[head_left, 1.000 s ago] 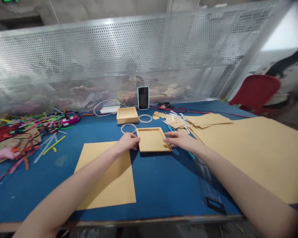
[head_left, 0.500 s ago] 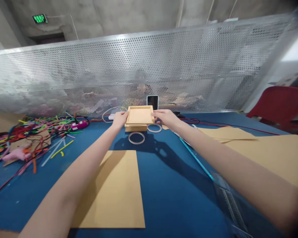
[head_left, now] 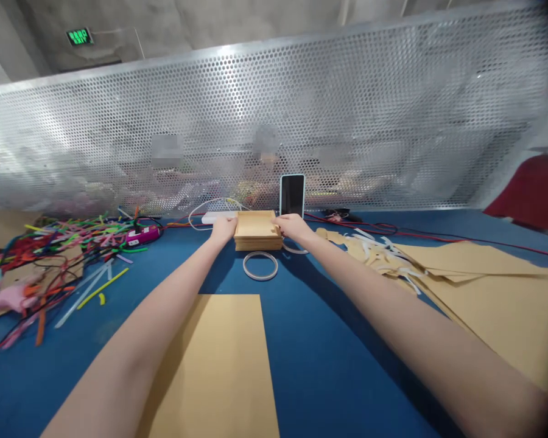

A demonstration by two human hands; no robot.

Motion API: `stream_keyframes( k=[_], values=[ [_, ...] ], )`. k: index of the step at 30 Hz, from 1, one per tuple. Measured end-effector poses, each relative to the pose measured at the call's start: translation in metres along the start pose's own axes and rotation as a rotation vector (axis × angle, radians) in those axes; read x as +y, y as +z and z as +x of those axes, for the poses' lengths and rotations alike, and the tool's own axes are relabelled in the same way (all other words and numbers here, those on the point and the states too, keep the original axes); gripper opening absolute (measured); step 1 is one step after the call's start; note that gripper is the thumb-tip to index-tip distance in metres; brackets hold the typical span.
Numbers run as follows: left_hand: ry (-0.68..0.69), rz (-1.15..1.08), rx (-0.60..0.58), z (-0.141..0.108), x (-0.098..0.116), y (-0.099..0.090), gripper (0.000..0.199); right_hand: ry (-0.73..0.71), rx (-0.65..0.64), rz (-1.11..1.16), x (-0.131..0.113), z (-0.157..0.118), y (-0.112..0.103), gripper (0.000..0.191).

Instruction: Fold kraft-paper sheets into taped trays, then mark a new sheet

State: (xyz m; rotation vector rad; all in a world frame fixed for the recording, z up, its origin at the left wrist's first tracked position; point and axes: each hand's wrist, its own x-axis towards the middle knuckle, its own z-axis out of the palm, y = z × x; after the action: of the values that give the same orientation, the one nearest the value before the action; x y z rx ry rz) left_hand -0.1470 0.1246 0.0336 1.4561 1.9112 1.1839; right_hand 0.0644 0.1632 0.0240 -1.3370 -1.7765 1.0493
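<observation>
A shallow kraft-cardboard tray (head_left: 254, 224) rests on top of a small stack of similar trays (head_left: 258, 245) at the back middle of the blue table. My left hand (head_left: 223, 229) pinches its left side, fingers closed. On the opposite side my right hand (head_left: 294, 227) has its thumb and fingers closed on the right rim. In front of the stack lies a roll of white tape (head_left: 260, 266). Another white ring (head_left: 295, 246) shows partly beneath my right hand. Nearer to me, a flat kraft sheet (head_left: 228, 359) lies partly under my left forearm.
A phone (head_left: 292, 193) stands upright behind the trays, before a perforated metal screen (head_left: 369, 121). Colourful strips (head_left: 100, 228) and a magenta device (head_left: 142, 235) are at left. Paper scraps (head_left: 383, 255) and large kraft sheets (head_left: 497, 298) lie at right. Red cables run along the back.
The tray has come down from a raised, tilted position above the stack to rest on it, both hands still at its sides. The camera view has shifted slightly.
</observation>
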Motion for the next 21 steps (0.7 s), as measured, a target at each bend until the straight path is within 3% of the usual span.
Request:
stream_keyframes(
  k=[5,12,21],
  values=[
    [0.009,0.02,-0.008,0.003,-0.006,0.008,0.032,-0.06,0.078,-0.069,0.006,-0.003,0.001,0.021],
    [0.013,-0.049,0.011,0.001,-0.014,0.014,0.033,-0.121,0.162,-0.136,0.006,-0.012,0.003,0.022],
    [-0.008,-0.373,0.077,0.005,-0.026,0.022,0.033,-0.162,0.184,-0.215,0.006,-0.015,0.006,0.027]
  ],
)
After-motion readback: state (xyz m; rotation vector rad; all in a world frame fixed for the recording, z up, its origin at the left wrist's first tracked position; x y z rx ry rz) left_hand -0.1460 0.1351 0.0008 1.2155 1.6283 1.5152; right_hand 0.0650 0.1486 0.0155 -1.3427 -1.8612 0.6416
